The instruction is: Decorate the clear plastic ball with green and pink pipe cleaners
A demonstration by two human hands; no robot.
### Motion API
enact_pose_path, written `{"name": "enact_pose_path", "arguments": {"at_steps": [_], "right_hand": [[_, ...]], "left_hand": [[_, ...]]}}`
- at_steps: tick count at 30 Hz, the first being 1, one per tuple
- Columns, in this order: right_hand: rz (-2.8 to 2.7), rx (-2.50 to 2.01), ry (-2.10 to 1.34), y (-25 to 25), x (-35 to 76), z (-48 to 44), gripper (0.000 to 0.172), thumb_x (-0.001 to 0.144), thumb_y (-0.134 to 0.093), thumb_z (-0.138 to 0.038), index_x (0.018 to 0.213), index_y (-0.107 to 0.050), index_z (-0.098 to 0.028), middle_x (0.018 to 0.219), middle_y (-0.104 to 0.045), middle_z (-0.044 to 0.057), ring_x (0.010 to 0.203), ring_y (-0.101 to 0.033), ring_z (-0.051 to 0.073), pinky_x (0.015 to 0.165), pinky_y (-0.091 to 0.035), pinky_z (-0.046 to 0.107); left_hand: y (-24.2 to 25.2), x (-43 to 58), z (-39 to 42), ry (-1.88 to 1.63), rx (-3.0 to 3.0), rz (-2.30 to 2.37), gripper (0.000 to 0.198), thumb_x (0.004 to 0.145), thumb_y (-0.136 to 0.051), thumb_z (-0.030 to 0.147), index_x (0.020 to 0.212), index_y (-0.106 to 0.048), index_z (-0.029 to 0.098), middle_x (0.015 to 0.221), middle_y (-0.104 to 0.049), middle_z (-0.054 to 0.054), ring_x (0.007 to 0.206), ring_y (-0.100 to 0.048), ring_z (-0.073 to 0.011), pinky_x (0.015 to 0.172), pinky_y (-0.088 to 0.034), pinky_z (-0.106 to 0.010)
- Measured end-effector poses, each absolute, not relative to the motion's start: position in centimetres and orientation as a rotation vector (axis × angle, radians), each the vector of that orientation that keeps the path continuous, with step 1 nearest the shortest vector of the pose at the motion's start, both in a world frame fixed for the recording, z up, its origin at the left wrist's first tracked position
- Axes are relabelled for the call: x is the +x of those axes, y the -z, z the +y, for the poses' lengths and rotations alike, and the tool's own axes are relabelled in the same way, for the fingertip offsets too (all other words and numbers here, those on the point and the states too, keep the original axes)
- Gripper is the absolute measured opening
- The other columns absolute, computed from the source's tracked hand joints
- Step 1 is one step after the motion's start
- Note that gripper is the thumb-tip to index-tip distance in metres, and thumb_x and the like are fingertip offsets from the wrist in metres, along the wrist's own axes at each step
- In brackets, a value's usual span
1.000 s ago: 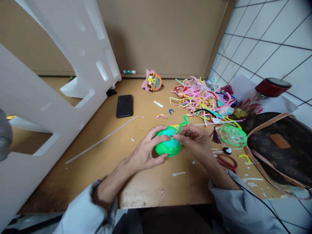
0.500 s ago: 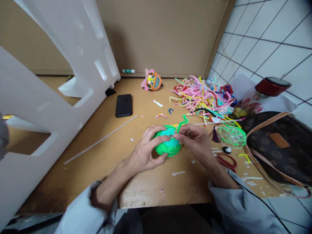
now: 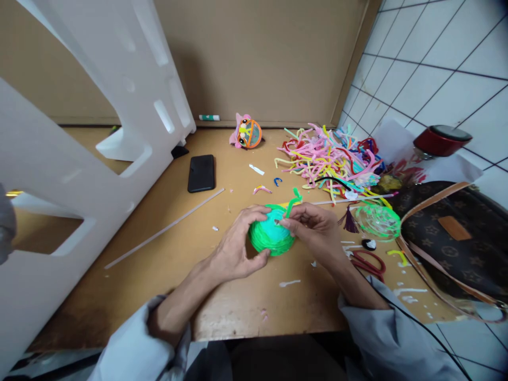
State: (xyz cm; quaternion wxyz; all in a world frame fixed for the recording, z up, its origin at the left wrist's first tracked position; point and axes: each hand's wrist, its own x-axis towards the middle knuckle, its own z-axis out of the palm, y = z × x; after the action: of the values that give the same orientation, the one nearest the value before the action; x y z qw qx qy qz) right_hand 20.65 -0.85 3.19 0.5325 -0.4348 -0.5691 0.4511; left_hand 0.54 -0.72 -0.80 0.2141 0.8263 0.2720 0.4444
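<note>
A green coiled dome of pipe cleaner (image 3: 270,236) sits just above the wooden table (image 3: 222,296) in front of me. My left hand (image 3: 238,243) cups its left side, thumb under and fingers curled over the top. My right hand (image 3: 313,227) pinches the loose green pipe-cleaner end (image 3: 292,200) where it meets the top of the coil; the end sticks up and back.
A pile of coloured pipe cleaners (image 3: 329,161) lies at the back right, a green mesh disc (image 3: 378,221) and red scissors (image 3: 371,263) beside my right wrist. A brown bag (image 3: 452,238), a red-lidded jar (image 3: 441,141), a black phone (image 3: 201,172), a small toy (image 3: 246,133), a thin rod (image 3: 166,228) and white foam pieces (image 3: 79,159) surround the spot.
The coil has turned slightly in my hands, showing more of its teal top. Both hands stay on it.
</note>
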Motion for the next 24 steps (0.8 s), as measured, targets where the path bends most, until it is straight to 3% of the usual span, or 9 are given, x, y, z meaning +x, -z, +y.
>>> {"name": "enact_pose_path", "arguments": {"at_steps": [13, 24], "right_hand": [[-1.385, -1.043, -1.022, -2.8, 20.6, -0.9, 0.032, 0.071, -0.081, -0.047, 0.069, -0.066, -0.019, 0.058, -0.058, -0.003, 0.05, -0.049, 0.009, 0.048, -0.043, 0.022], [-1.379, -1.013, -1.044, -2.7, 20.7, -0.8, 0.029, 0.072, -0.08, -0.044, 0.068, -0.065, -0.02, 0.06, -0.057, -0.003, 0.052, -0.049, 0.009, 0.048, -0.041, 0.023]], "left_hand": [[0.3, 0.5, -0.9, -1.154, 2.462, 0.781, 0.044, 0.085, -0.064, 0.023, 0.126, -0.048, 0.022, 0.137, -0.049, -0.017, 0.13, -0.051, -0.031, 0.105, -0.048, -0.051], [-0.2, 0.6, -1.1, -1.081, 2.568, 0.842, 0.047, 0.084, -0.062, 0.025, 0.13, -0.051, 0.024, 0.137, -0.051, -0.017, 0.127, -0.052, -0.0333, 0.103, -0.048, -0.053]]}}
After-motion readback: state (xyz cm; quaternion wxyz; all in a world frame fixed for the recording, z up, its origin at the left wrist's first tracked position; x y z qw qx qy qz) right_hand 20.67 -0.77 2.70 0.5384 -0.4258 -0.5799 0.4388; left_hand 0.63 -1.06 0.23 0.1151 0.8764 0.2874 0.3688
